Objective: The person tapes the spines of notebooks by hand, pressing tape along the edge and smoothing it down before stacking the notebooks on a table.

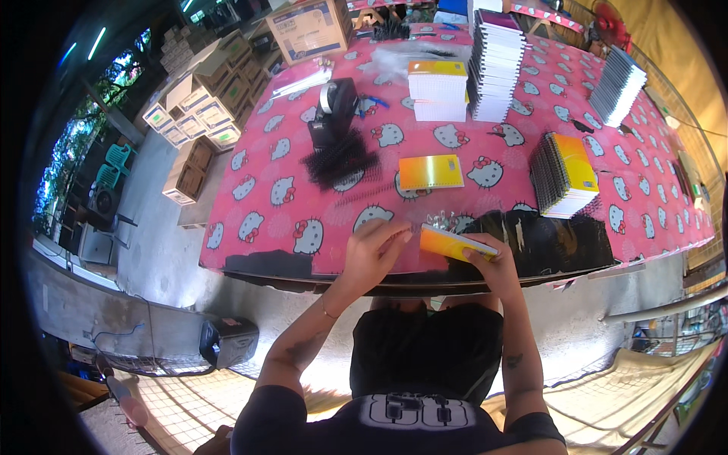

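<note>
Right hand [491, 267] grips a yellow notebook [449, 243] over the near edge of the tabletop [535, 163]. Left hand [370, 254] has fingertips pinched together just beside its left end; whether they hold anything cannot be told. Judged done: the coil-bound stack [569, 171]. Apparently unbound: the flat yellow pad [431, 172] and yellow-topped stack [438, 92]. Loose black coils [341, 161] remain.

bookbinding workshop: piled cartons [216, 106], notebook stacks [497, 72], black coils [341, 161]

There are two single yellow notebooks [449, 244], one tape dispenser [334, 114] and one fan [609, 24].
</note>
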Motion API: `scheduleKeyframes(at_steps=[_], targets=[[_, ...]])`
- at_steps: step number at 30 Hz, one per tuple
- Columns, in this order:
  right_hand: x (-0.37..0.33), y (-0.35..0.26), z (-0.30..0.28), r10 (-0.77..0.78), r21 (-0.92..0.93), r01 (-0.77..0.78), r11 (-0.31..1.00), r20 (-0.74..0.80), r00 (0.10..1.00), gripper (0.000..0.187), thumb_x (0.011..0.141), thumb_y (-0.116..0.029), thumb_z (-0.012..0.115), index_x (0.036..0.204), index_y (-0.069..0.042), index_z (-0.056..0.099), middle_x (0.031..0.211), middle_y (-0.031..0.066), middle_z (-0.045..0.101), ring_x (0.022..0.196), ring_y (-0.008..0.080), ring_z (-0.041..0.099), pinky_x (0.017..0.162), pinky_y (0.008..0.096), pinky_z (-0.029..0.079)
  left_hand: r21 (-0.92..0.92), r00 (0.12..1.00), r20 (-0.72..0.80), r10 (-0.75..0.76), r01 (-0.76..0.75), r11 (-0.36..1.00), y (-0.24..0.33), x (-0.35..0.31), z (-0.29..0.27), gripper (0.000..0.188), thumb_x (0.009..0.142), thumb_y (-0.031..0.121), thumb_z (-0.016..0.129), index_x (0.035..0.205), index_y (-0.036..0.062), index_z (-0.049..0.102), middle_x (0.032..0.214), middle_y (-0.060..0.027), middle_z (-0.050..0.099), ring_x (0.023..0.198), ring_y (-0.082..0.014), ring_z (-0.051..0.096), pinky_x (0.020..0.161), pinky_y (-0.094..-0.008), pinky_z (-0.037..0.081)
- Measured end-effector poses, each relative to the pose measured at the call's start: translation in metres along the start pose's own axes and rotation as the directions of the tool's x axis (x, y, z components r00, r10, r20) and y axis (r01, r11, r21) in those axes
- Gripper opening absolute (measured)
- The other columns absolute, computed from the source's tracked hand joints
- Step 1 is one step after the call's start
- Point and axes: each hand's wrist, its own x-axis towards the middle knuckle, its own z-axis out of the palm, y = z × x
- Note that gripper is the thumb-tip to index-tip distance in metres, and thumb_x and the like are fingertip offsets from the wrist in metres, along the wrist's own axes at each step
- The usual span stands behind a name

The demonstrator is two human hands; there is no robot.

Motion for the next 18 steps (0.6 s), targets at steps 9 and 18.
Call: scheduleKeyframes(at_steps=[9,18], targets=[[-0.003,-0.003,-0.003,-0.033,0.021,0.032,0.999,0.031,0.999,0.023,0.095,0.000,0.065,0.118,0.002,0.068,0.104,0.0063,0.071,0.097,0.0105,0.063,0.089,0.0254,0.050,0.024,0.969,0.218,0.120,-0.128,0.992,0.006,0.026,-0.014,0.029,0.088,0.012,0.075,0.115,0.0050,0.068,0.102,-0.0137,0.069,0.082,-0.0264,0.067,0.066,-0.0341,0.053],[-0.007,0.000,-0.002,-0.024,0.007,0.024,1.000,0.066,0.998,0.022,0.094,-0.003,0.067,0.116,0.002,0.069,0.103,0.0062,0.071,0.097,0.0108,0.063,0.086,0.0254,0.050,0.044,0.906,0.399,0.141,-0.173,0.984,0.001,0.029,-0.009,0.020,0.093,0.017,0.069,0.108,0.0044,0.068,0.098,-0.0145,0.066,0.084,-0.0332,0.067,0.070,-0.0402,0.052]])
